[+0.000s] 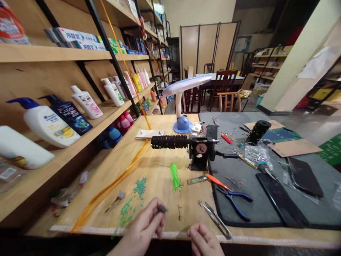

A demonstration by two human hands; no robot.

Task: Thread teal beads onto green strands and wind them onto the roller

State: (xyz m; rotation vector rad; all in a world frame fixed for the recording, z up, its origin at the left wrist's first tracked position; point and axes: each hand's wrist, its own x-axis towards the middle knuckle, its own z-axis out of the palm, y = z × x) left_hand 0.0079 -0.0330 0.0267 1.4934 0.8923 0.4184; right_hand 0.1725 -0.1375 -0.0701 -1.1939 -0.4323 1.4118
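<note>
My left hand [149,222] hovers over the table's front edge, thumb and fingers closed on a small dark grey lump [162,209]. To its right, my right hand [204,238] has its fingertips pinched together; whether anything thin is between them is too small to tell. Between and beyond the hands lies a small metal swivel-like part [179,212]. Steel tweezers [217,220] rest just right of my right hand. Teal beads [140,186] are scattered left of my left hand. A bundle of bright green strands [175,177] lies farther back.
A black hand-cranked winder [199,153] with a dark ribbed roll [169,142] stands mid-table. Orange strands [117,170] run along the left. Blue-handled pliers [236,199], an orange-handled tool [217,181] and a phone [279,199] lie on the grey mat. Behind stands a blue lamp [183,124].
</note>
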